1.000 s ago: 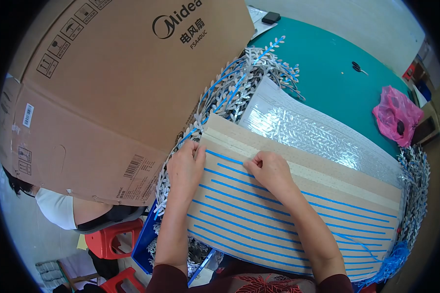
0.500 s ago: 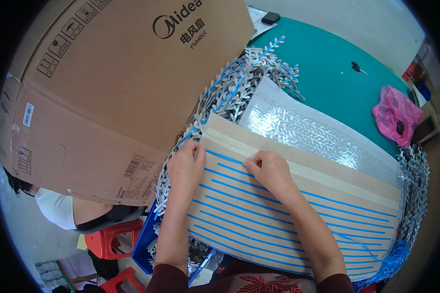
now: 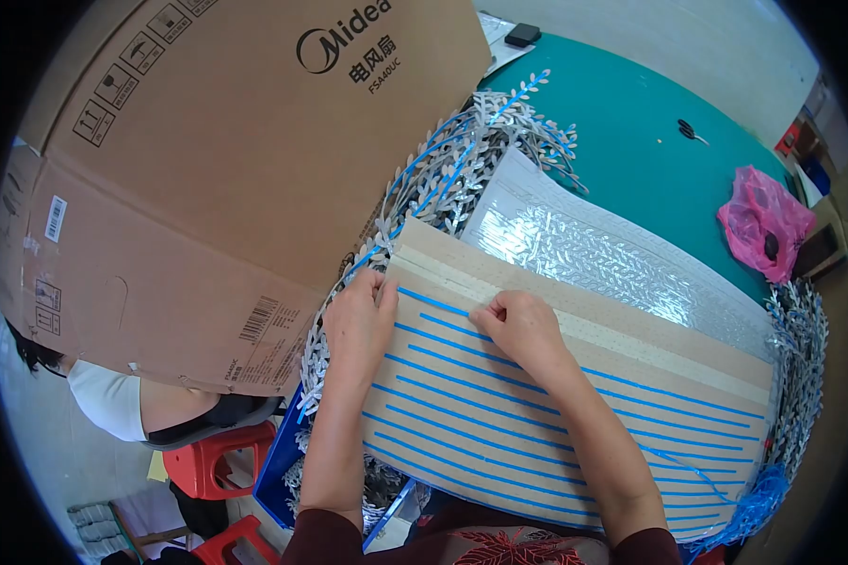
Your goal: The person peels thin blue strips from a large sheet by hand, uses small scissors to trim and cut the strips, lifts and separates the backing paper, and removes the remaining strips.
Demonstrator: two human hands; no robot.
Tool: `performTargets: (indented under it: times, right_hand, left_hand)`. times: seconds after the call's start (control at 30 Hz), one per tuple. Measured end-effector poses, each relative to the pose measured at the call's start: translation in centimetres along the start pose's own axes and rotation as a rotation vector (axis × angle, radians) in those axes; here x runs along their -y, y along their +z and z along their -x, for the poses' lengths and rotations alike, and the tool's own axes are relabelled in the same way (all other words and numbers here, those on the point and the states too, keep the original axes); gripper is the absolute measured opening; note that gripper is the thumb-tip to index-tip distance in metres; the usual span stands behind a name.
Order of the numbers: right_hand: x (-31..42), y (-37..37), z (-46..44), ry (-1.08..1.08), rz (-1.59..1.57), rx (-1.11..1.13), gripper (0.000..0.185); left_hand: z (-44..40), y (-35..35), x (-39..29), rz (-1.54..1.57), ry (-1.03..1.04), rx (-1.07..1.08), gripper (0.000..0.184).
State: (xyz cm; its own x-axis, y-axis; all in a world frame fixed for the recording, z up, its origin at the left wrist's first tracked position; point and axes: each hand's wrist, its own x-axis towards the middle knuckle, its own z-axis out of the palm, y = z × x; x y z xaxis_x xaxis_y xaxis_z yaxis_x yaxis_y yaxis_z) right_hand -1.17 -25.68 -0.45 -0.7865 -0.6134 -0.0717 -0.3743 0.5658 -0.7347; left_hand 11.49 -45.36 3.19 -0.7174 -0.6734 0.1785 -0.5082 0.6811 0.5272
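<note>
A brown board lies slanted before me, lined with several narrow blue strips running lengthwise. My left hand is at the board's left edge, thumb and forefinger pinched at the end of the topmost blue strip. Farther along that same strip, my right hand is closed, its fingertips pressing the strip against the board. Silvery leaf-shaped trim with blue lines is heaped beyond my left hand. Under the board's far side lies a shiny clear-covered sheet with a leaf pattern.
A large cardboard box stands at the left. The green tabletop holds scissors and a pink plastic bag. Blue loose strands hang at the board's right end. Behind the box, a person sits near red stools.
</note>
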Motion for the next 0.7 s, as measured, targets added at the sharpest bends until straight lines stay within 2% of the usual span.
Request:
performTargets:
  times: [0.7]
  right_hand:
    - [0.03, 0.23, -0.08, -0.016, 0.036, -0.009, 0.032]
  left_hand:
    - [0.21, 0.21, -0.04, -0.045, 0.036, -0.018, 0.023]
